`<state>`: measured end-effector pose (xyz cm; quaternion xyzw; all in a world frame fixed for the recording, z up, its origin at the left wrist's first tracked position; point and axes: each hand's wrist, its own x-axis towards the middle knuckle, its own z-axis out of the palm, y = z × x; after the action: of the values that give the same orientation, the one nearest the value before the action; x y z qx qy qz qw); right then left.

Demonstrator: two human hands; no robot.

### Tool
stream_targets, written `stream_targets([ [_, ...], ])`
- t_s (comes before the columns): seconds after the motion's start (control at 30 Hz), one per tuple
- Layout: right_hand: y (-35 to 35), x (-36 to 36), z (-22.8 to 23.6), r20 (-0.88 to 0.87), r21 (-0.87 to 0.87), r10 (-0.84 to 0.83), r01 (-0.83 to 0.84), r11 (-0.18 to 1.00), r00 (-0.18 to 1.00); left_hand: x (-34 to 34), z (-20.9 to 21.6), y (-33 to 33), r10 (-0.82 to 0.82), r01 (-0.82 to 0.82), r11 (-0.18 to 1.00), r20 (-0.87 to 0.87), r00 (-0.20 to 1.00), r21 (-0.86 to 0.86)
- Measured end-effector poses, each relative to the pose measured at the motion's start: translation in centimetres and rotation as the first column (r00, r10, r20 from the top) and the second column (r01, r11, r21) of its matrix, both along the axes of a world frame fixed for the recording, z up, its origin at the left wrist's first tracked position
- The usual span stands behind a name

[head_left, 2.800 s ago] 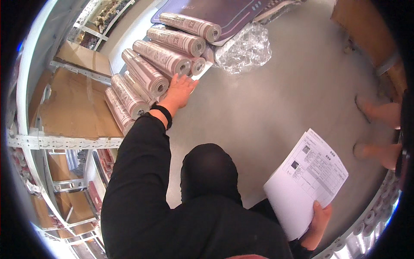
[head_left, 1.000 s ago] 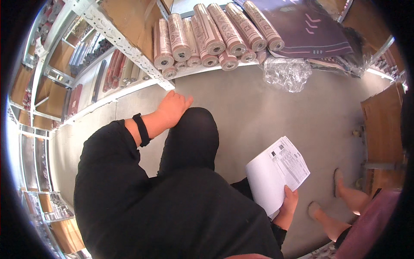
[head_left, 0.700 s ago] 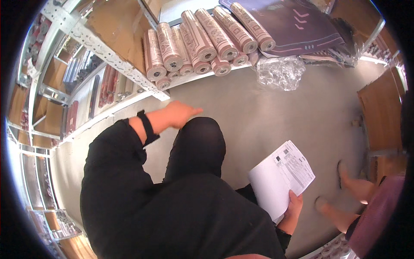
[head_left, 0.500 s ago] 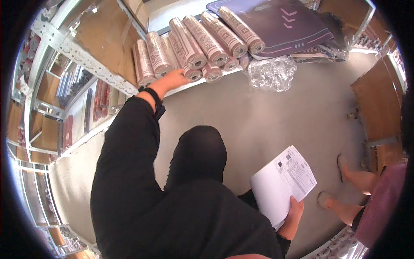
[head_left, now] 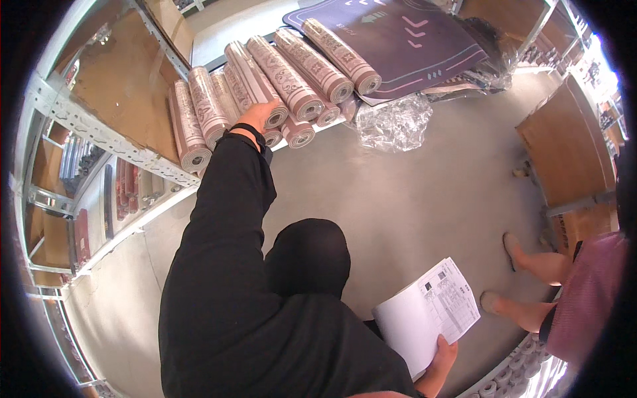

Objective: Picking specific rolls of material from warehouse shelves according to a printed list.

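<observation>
The left hand (head_left: 257, 118) lay against the near end of a patterned roll (head_left: 252, 74), stacked on the low shelf (head_left: 335, 124) — whether its fingers gripped, I could not tell. The right hand (head_left: 438, 361) clasped papers (head_left: 411, 328), so a one-handed tug might have set neighbouring rolls (head_left: 286, 76) tumbling. Crumpled plastic (head_left: 391, 125) and a dark mat (head_left: 418, 50) lay rightward; a white beam (head_left: 123, 136) hemmed the left — and a bent knee (head_left: 308, 255) stood before the shelf.
</observation>
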<state>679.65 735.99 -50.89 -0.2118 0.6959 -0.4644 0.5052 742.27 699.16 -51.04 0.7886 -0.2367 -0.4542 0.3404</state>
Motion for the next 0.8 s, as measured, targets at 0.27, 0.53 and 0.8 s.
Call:
stream_targets([
  [0.27, -1.3, 2.0, 2.6, 0.002, -0.024, 0.049, -0.049, 0.999, 0.999, 5.0, -7.5, -4.0, 0.101, -0.109, 0.973, -0.051, 0.994, -0.205],
  [0.53, -1.8, 1.7, 2.8, -0.015, 0.005, 0.108, -0.108, 0.994, 0.994, 2.2, -6.0, 0.6, 0.106, -0.205, 0.963, -0.458, 0.883, -0.173],
  [0.8, -2.2, 2.8, 4.6, 0.003, 0.073, 0.08, -0.08, 0.994, 0.997, -0.4, -5.3, 7.5, -0.516, 0.531, 0.652, 0.197, 0.834, -0.541],
])
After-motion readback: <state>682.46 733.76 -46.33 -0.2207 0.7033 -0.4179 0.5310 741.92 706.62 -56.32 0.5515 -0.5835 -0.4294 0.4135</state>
